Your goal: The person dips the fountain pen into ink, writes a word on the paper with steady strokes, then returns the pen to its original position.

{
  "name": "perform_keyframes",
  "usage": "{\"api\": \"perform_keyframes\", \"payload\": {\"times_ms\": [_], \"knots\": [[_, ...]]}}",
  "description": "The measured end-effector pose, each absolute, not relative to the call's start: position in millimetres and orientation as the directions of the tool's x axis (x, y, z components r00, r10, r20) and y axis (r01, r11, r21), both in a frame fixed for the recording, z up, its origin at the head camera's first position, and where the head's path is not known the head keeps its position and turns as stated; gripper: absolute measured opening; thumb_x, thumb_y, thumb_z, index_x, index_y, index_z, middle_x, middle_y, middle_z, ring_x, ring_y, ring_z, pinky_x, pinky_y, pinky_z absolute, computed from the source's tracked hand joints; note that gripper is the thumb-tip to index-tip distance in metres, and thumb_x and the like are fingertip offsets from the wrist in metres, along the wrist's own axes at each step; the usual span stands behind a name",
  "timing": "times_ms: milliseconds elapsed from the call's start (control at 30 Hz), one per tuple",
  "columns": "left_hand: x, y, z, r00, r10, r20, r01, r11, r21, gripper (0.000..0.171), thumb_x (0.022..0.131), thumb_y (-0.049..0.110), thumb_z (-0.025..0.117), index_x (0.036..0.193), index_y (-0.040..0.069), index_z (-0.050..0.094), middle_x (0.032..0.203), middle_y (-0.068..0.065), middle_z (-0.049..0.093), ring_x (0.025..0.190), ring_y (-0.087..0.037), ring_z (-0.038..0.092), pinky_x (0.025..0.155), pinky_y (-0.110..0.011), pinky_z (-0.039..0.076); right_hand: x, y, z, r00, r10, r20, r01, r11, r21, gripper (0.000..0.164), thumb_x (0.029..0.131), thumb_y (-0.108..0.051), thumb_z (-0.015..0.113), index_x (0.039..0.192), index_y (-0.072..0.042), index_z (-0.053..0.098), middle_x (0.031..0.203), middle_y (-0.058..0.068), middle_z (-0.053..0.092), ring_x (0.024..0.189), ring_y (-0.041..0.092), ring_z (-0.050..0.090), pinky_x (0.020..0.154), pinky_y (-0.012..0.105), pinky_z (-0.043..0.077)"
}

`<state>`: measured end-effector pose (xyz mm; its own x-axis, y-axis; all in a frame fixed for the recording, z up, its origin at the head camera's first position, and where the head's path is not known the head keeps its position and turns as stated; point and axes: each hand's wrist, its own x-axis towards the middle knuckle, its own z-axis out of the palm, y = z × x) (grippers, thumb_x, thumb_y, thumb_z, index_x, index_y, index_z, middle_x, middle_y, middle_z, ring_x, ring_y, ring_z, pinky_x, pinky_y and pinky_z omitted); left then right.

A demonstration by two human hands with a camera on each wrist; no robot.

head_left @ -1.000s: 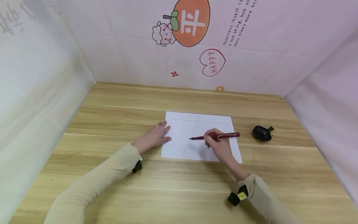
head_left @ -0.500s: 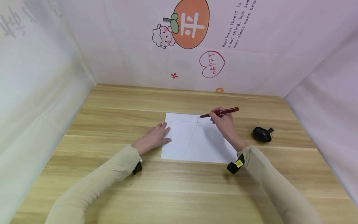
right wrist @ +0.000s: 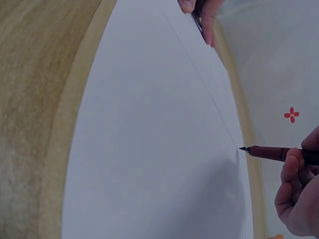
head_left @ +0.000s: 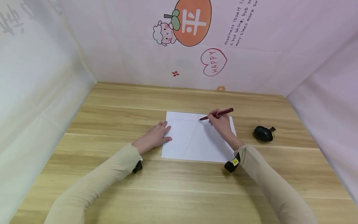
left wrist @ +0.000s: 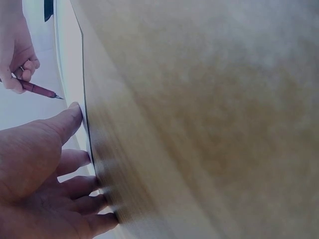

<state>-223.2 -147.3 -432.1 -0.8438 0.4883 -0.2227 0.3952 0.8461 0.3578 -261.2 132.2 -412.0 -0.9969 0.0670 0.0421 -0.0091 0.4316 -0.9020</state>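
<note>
A white sheet of paper [head_left: 179, 143] lies on the table and bears thin drawn lines: a long one across near the far edge, a short upright one, and a slanted one running down to the left. My right hand [head_left: 222, 123] pinches a dark red fountain pen [head_left: 223, 112], its nib right where the lines meet. In the right wrist view the dark nib of the pen [right wrist: 269, 153] is at the line crossing near the paper's edge. My left hand [head_left: 153, 137] rests with straight, spread fingers [left wrist: 82, 186] on the paper's left edge.
A small black rounded object [head_left: 263, 133] with a short tab sits right of the paper on the wooden table [head_left: 167, 189]. White printed cloth [head_left: 126, 46] rises behind and along both sides. Black wrist devices [head_left: 231, 165] hang below the sleeves.
My right hand has carried the pen from the slanted line's middle up toward the far edge, then slightly down to the crossing. The left hand has stayed in place.
</note>
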Motion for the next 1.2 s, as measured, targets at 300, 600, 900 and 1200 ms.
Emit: {"api": "perform_keyframes", "payload": {"times_ms": [300,600,900,1200], "knots": [[-214,-145,-418,-0.855,0.477,-0.204,0.397,0.855,0.334,0.059,0.096,0.032,0.051,0.141,-0.002,0.037,0.152,-0.026,0.024,0.141,-0.041,0.023,0.113,-0.052,0.027,-258,131,-414,-0.997,0.07,0.028,0.007,0.454,-0.891,0.016,0.085,-0.016,0.056,0.093,-0.004,0.062,0.066,-0.002,0.059,0.057,0.008,0.055,0.049,0.018,0.041],[-213,-145,-417,-0.851,0.479,-0.214,0.393,0.853,0.343,0.06,0.096,0.034,0.051,0.142,-0.001,0.036,0.153,-0.024,0.022,0.142,-0.04,0.022,0.113,-0.052,0.026,-252,132,-415,-0.997,0.078,0.017,0.02,0.451,-0.892,0.015,0.085,-0.015,0.055,0.093,-0.004,0.061,0.067,-0.001,0.058,0.057,0.006,0.054,0.049,0.018,0.04],[-214,-144,-419,-0.857,0.469,-0.215,0.383,0.858,0.343,0.059,0.095,0.033,0.052,0.142,-0.001,0.037,0.152,-0.025,0.023,0.142,-0.04,0.023,0.114,-0.052,0.026,-250,136,-418,-0.996,0.089,0.005,0.035,0.45,-0.892,0.015,0.084,-0.015,0.055,0.092,-0.005,0.062,0.069,0.003,0.06,0.055,0.006,0.054,0.048,0.019,0.039],[-213,-143,-415,-0.861,0.463,-0.208,0.384,0.862,0.33,0.059,0.094,0.033,0.054,0.141,0.0,0.039,0.151,-0.026,0.025,0.14,-0.042,0.025,0.112,-0.052,0.029,-246,139,-418,-0.996,0.093,-0.009,0.05,0.442,-0.896,0.015,0.085,-0.015,0.055,0.093,-0.005,0.062,0.066,-0.002,0.058,0.056,0.007,0.053,0.049,0.019,0.039]]}}
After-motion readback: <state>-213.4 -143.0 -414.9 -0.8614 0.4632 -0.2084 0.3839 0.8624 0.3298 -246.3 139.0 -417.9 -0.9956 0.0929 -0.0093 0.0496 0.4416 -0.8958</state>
